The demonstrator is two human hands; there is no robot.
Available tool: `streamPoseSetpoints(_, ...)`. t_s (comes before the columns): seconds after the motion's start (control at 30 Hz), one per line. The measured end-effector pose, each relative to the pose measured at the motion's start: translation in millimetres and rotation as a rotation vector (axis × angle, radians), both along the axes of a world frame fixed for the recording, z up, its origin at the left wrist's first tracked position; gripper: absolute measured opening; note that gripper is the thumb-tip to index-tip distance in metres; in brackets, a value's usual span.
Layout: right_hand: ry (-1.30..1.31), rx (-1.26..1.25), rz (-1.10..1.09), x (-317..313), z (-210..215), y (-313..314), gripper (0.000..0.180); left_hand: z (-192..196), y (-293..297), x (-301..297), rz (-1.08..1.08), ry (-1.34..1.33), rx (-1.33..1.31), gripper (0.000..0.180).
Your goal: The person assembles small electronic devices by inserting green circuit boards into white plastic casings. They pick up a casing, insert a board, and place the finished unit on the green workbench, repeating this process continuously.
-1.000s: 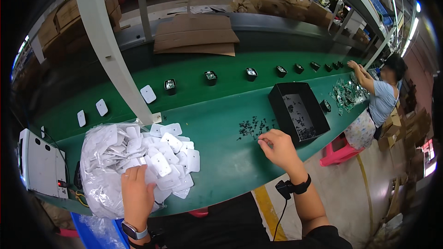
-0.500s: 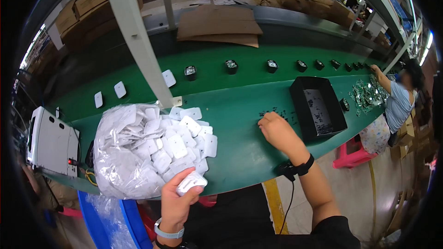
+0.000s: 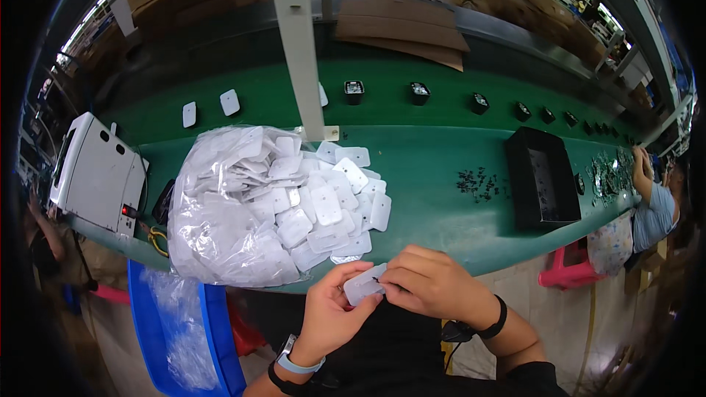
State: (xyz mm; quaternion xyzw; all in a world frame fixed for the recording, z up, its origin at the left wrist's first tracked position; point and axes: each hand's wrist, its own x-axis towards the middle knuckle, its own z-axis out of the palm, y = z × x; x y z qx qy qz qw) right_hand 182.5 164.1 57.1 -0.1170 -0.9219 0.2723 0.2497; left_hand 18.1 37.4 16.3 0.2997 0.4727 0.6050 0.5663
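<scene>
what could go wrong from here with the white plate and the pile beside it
The left hand holds a white plate near the front edge of the green bench; a slip might drop it off.

A small dark piece shows by the right hand's fingertips and could be fumbled.

The pile of loose plates lies near that edge; a bump might slide some over.

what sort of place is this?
Probably a factory assembly line: small black units spaced along a green strip, a heap of white plates, and a co-worker further along the bench.
</scene>
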Motion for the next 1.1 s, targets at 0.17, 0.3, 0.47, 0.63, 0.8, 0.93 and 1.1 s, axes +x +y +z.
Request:
streamPoseSetpoints(0.17, -0.086, 0.059, 0.047, -4.2, -0.6, -5.7, 0.019, 1.8, -7.0, -3.0, -0.005, 0.014, -0.018, 0.049)
streamPoseSetpoints(0.3, -0.177, 0.132, 0.113, -5.4, 6.1, -7.8, 0.019, 0.9, -9.8, -6.8, -0.046, 0.009, -0.054, 0.048)
streamPoseSetpoints(0.47, -0.285, 0.234, 0.174, -6.2, 7.6, -11.0, 0.018, -12.9, -11.5, -10.9, -0.104, 0.085, -0.12, 0.039)
streamPoseSetpoints(0.63, -0.186, 0.017, 0.004, -19.9, 13.2, -18.2, 0.016, -17.0, -11.6, -3.1, -0.009, 0.144, -0.093, 0.029)
streamPoseSetpoints(0.8, -0.27, -0.616, 0.03, -29.8, 10.8, -5.0, 0.019, -24.7, -15.6, -8.9, 0.106, 0.272, -0.03, 0.017)
streamPoseSetpoints(0.93, -0.16, -0.499, -0.069, -67.0, 3.6, 63.0, 0.017, -28.8, -26.4, -30.9, 0.173, 0.118, -0.092, 0.016)
streamPoseSetpoints(1.1, -0.16, -0.114, -0.523, -135.2, -39.8, 202.0, 0.041, -27.5, -35.8, -54.1, 0.289, -0.146, -0.061, 0.016)
